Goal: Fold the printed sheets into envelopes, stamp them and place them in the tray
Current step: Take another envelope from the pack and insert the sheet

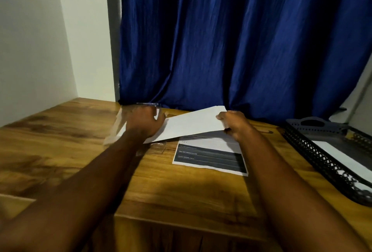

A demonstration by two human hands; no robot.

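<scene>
A white envelope (193, 124) is held tilted a little above the wooden desk (80, 130), between both hands. My left hand (145, 122) grips its left end, and my right hand (233, 122) pinches its right end. A clear plastic sleeve (118, 126) lies blurred under and beside my left hand. Below the envelope a printed sheet (209, 157) with dark bands lies flat on the desk. A black mesh tray (322, 157) stands at the right with white paper (342, 157) inside it.
A blue curtain (241, 40) hangs right behind the desk's far edge. A white wall (40, 40) closes off the left side. The desk's near edge runs across the lower part of the view.
</scene>
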